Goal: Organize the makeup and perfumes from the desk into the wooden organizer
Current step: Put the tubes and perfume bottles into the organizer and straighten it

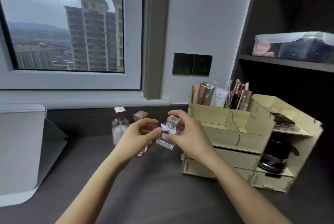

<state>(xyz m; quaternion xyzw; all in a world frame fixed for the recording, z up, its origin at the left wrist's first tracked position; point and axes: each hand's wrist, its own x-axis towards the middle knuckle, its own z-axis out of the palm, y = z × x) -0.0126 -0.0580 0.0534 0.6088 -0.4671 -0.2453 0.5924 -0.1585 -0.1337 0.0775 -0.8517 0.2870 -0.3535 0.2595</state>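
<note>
A small clear perfume bottle [167, 137] with a square glass cap and a pale bow is held above the dark desk [144, 187]. My right hand [189, 135] grips its cap and right side. My left hand [139, 133] pinches the bow at its neck. Behind my left hand stand two pink perfume bottles with rose caps, one tall [119, 124] and one [140, 115] mostly hidden. The wooden organizer [249, 142] stands to the right, with tubes and brushes [226, 95] upright in its back compartments.
A dark jar [274, 156] sits in the organizer's right-hand shelf, and a compact lies on the tier above. A white monitor [19, 147] stands at the left. A wall socket, a window and a dark shelf with a clear box are behind.
</note>
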